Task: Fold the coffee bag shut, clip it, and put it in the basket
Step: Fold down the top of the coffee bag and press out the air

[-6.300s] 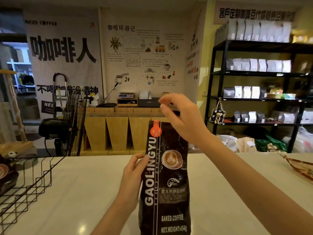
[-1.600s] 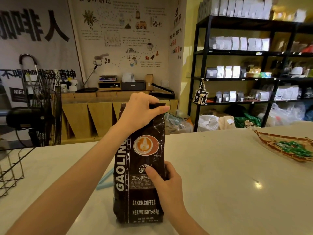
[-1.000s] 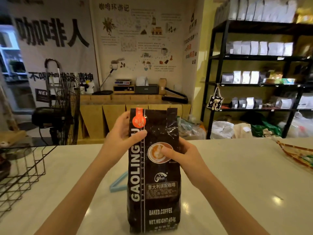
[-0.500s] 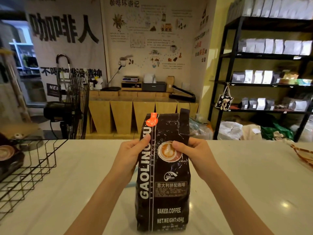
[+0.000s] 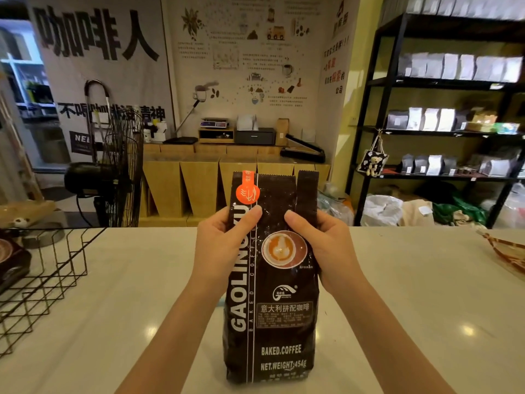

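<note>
A tall black coffee bag [image 5: 272,322] with white lettering and an orange tag stands upright on the white counter [image 5: 412,302]. My left hand [image 5: 224,245] grips its upper left side, thumb on the front. On the upper right side, my right hand [image 5: 321,243] holds it the same way. The bag's top stands unfolded above my thumbs. A black wire basket [image 5: 42,280] sits at the left edge of the counter with a dark bag inside it. A sliver of a light blue thing shows behind the bag by my left wrist; no clip is clearly seen.
A woven tray [image 5: 508,254] lies at the counter's right edge. Beyond the counter are a black floor fan [image 5: 113,172], wooden cabinets and black shelving [image 5: 443,132] stocked with pouches.
Both hands have slid a little higher on the bag, thumbs now pressing the front just above the cup picture. The bag stays upright in the same spot.
</note>
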The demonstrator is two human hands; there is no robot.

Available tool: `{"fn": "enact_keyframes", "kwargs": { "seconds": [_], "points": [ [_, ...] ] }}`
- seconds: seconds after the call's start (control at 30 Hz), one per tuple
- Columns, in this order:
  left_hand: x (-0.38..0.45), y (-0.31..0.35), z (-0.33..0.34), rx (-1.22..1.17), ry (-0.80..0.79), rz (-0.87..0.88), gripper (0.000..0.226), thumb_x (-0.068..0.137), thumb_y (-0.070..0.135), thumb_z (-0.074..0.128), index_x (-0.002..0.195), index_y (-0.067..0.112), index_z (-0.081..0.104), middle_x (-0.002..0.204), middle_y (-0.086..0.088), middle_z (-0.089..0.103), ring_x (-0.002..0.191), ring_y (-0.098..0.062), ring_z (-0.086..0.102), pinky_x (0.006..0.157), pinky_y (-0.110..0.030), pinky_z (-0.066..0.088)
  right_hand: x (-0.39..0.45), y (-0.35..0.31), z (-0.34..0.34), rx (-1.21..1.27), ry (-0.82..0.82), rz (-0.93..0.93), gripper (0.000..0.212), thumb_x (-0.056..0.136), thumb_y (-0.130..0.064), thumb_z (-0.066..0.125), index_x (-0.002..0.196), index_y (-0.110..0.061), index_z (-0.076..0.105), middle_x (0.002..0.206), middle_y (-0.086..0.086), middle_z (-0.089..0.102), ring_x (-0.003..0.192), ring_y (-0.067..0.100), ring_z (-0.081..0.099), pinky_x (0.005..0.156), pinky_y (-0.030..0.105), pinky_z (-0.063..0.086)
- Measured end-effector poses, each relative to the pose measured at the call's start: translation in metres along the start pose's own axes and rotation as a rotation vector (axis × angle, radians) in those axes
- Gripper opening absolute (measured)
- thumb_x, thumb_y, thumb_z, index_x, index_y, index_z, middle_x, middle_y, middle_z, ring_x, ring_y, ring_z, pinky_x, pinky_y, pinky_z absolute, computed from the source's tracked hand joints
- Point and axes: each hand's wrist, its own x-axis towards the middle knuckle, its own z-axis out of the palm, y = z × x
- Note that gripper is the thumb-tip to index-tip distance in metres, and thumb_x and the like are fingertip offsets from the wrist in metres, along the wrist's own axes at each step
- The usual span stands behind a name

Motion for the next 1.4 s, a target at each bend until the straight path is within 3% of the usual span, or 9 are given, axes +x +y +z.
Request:
{"fn": "enact_keyframes", "kwargs": {
  "seconds": [0.07, 0.23, 0.47, 0.7, 0.87, 1.03, 1.2, 1.33, 1.4],
  "points": [
    [-0.001, 0.000, 0.001, 0.006, 0.001, 0.042, 0.005, 0.069, 0.027, 0.066, 0.069, 0.026, 0.070, 0.068, 0.003, 0.074, 0.065, -0.014, 0.070, 0.057, -0.026, 0.055, -0.001, 0.000, 0.001, -0.004, 0.023, -0.004, 0.007, 0.073, -0.018, 0.069, 0.079, -0.018, 0.073, 0.082, 0.006, 0.076, 0.074, 0.022, 0.072, 0.069, 0.033, 0.059],
    [-0.002, -0.002, 0.000, 0.006, 0.003, 0.111, 0.008, 0.069, 0.027, 0.063, 0.070, 0.025, 0.071, 0.070, 0.003, 0.075, 0.068, -0.016, 0.071, 0.059, -0.026, 0.056, 0.000, -0.003, 0.002, -0.030, 0.027, -0.009, 0.017, 0.066, -0.023, 0.071, 0.079, -0.013, 0.074, 0.083, 0.012, 0.075, 0.075, 0.026, 0.070, 0.074, 0.039, 0.057],
    [0.001, 0.003, -0.003, -0.055, -0.133, 0.001, 0.012, 0.069, 0.028, 0.060, 0.076, 0.031, 0.069, 0.076, 0.002, 0.075, 0.072, -0.016, 0.071, 0.065, -0.031, 0.056, 0.001, -0.015, -0.008, -0.008, -0.134, 0.027, 0.023, 0.065, -0.025, 0.067, 0.087, -0.018, 0.072, 0.079, 0.000, 0.076, 0.071, 0.015, 0.071, 0.059, 0.020, 0.055],
    [0.001, 0.004, -0.004, -0.122, -0.180, -0.058, 0.013, 0.070, 0.028, 0.059, 0.075, 0.027, 0.070, 0.075, 0.000, 0.075, 0.069, -0.016, 0.071, 0.061, -0.027, 0.058, 0.003, -0.013, -0.009, -0.026, -0.096, 0.019, 0.017, 0.070, -0.025, 0.066, 0.083, -0.015, 0.073, 0.076, 0.002, 0.076, 0.068, 0.015, 0.071, 0.058, 0.019, 0.054],
    [0.001, 0.007, -0.002, -0.136, -0.173, -0.054, 0.022, 0.076, 0.038, 0.052, 0.085, 0.028, 0.069, 0.084, 0.000, 0.076, 0.079, -0.016, 0.071, 0.064, -0.027, 0.058, -0.001, -0.017, -0.004, -0.031, -0.075, -0.001, 0.028, 0.057, -0.031, 0.073, 0.082, -0.021, 0.072, 0.082, 0.003, 0.077, 0.075, 0.020, 0.072, 0.064, 0.025, 0.058],
    [-0.004, 0.008, 0.003, -0.055, -0.179, 0.024, 0.022, 0.077, 0.040, 0.049, 0.080, 0.033, 0.070, 0.081, 0.001, 0.076, 0.079, -0.016, 0.071, 0.066, -0.027, 0.057, -0.006, -0.014, 0.002, -0.058, 0.062, -0.150, 0.011, 0.070, -0.016, 0.073, 0.077, -0.025, 0.071, 0.074, -0.005, 0.076, 0.073, 0.015, 0.073, 0.063, 0.023, 0.058],
    [-0.004, 0.006, 0.000, 0.006, -0.174, 0.056, 0.026, 0.079, 0.042, 0.044, 0.079, 0.031, 0.068, 0.076, 0.002, 0.075, 0.075, -0.013, 0.071, 0.062, -0.023, 0.055, -0.006, -0.009, 0.005, -0.135, 0.091, -0.225, 0.011, 0.073, -0.019, 0.071, 0.082, -0.025, 0.070, 0.075, -0.006, 0.076, 0.074, 0.012, 0.072, 0.061, 0.019, 0.056],
    [0.002, 0.001, -0.010, 0.046, -0.199, -0.041, 0.031, 0.077, 0.048, 0.046, 0.105, 0.039, 0.057, 0.099, 0.008, 0.071, 0.094, -0.010, 0.066, 0.082, -0.030, 0.050, 0.004, -0.011, -0.010, -0.081, -0.120, -0.048, 0.012, 0.073, -0.026, 0.068, 0.085, -0.026, 0.067, 0.077, -0.007, 0.076, 0.072, 0.010, 0.072, 0.059, 0.016, 0.054],
    [0.005, -0.001, -0.020, 0.131, -0.298, -0.089, 0.037, 0.070, 0.044, 0.054, 0.107, 0.047, 0.048, 0.106, 0.011, 0.066, 0.094, -0.007, 0.065, 0.079, -0.026, 0.050, 0.009, -0.008, -0.023, -0.167, -0.304, 0.075, 0.032, 0.072, -0.032, 0.070, 0.103, -0.026, 0.063, 0.094, -0.005, 0.075, 0.087, 0.011, 0.071, 0.070, 0.020, 0.053]
  ]
}}
